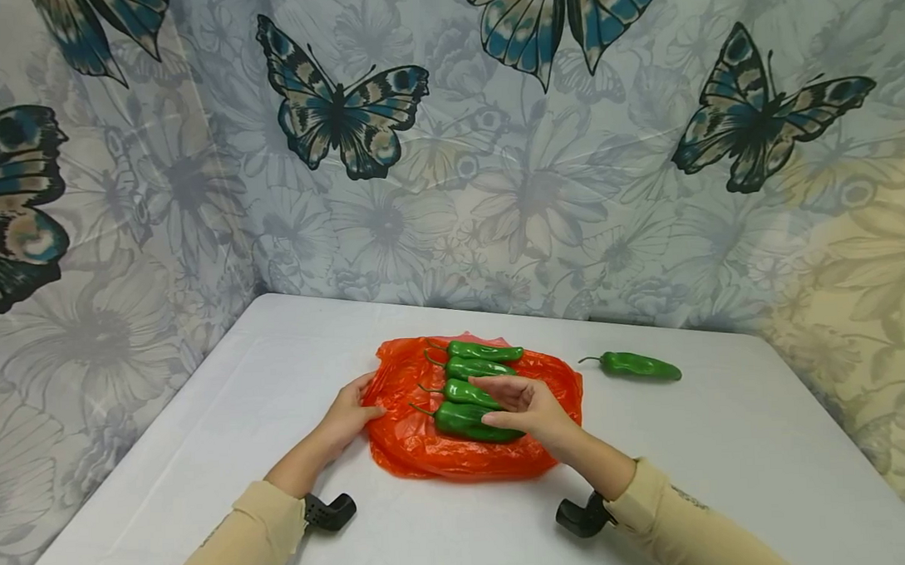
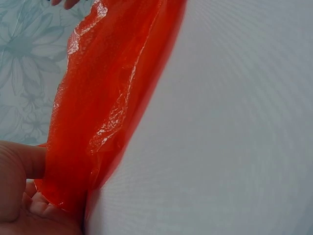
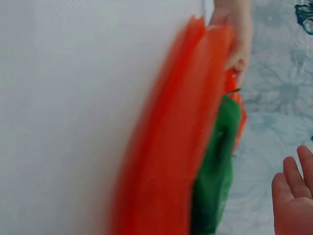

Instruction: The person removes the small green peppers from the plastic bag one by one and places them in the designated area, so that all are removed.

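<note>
Beige sleeve (image 1: 244, 532) | left hand (image 1: 348, 414) pinches crinkled plastic bag (image 1: 466, 462) | right hand (image 1: 530, 404) wide, near glossy peppers (image 1: 468, 420)

Four peppers (image 1: 462, 392) lie front to back on a bag (image 1: 409, 446) before us, L hand (image 1: 352, 408) at its L edge — fifth pepper (image 1: 641, 366) apart to the R on the tbl. (image 1: 728, 447), backdrop (image 1: 532, 196) behind.

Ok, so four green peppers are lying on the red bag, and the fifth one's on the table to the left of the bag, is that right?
Not quite: the fifth pepper lies on the table to the right of the red bag, as the head view shows. The four green peppers are on the bag, as you said.
</note>
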Action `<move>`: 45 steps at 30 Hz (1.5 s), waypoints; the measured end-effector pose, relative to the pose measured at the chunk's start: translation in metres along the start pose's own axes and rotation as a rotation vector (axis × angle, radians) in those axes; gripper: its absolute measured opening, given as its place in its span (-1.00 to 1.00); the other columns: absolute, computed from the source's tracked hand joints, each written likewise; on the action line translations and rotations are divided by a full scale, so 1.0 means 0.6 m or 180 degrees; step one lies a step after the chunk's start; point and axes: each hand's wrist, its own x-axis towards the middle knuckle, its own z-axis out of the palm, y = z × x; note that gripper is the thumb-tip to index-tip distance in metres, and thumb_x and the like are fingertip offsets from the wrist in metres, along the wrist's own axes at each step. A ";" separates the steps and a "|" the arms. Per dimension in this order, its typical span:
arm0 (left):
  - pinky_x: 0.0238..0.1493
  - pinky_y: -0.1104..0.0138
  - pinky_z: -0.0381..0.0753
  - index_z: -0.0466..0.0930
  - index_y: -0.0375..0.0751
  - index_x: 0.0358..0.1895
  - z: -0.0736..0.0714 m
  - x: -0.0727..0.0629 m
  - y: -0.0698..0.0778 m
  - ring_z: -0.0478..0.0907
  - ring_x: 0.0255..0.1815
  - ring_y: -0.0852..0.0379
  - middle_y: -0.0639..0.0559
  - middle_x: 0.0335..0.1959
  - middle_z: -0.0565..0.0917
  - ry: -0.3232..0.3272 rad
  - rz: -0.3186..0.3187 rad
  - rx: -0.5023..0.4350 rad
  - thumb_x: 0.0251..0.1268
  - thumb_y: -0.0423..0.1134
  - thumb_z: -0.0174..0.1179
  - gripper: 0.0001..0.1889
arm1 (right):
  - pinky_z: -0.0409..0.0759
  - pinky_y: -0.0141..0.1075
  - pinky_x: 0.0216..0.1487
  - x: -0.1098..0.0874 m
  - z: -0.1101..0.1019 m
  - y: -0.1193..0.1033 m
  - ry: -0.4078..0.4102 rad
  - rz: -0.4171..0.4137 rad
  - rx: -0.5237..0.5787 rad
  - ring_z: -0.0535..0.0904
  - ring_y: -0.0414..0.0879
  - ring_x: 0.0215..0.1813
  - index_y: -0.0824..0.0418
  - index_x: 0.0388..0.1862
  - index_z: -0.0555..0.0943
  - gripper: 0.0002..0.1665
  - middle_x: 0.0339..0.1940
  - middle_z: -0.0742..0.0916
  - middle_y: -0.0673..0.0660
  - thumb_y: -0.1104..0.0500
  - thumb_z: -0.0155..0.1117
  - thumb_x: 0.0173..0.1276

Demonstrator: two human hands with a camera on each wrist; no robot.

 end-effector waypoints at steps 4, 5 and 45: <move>0.25 0.10 0.42 0.11 -0.39 0.38 0.002 0.000 0.000 0.33 0.30 -0.16 -0.33 0.32 0.33 -0.0002 -0.0002 0.0010 0.13 -0.57 0.04 -0.33 | 0.29 -0.09 0.35 0.004 -0.003 0.012 0.0128 0.0127 -0.0130 0.34 0.11 0.37 0.37 0.24 0.42 -0.35 0.28 0.48 0.35 0.24 0.34 0.15; 0.25 0.12 0.43 0.12 -0.39 0.38 0.002 0.000 0.000 0.34 0.29 -0.16 -0.33 0.32 0.33 0.0007 -0.0009 0.0006 0.13 -0.57 0.04 -0.33 | 0.30 -0.11 0.34 0.004 -0.004 0.015 0.0150 0.0147 -0.0144 0.33 0.13 0.37 0.37 0.24 0.42 -0.34 0.27 0.49 0.34 0.24 0.34 0.15; 0.24 0.12 0.43 0.12 -0.39 0.38 0.002 0.000 0.001 0.35 0.28 -0.15 -0.32 0.31 0.35 0.0044 -0.0018 0.0032 0.10 -0.58 0.03 -0.32 | 0.40 -0.17 0.28 0.013 -0.014 0.060 -0.0105 0.0062 -0.0791 0.42 0.04 0.31 0.30 0.14 0.54 -0.45 0.16 0.62 0.22 0.24 0.37 0.12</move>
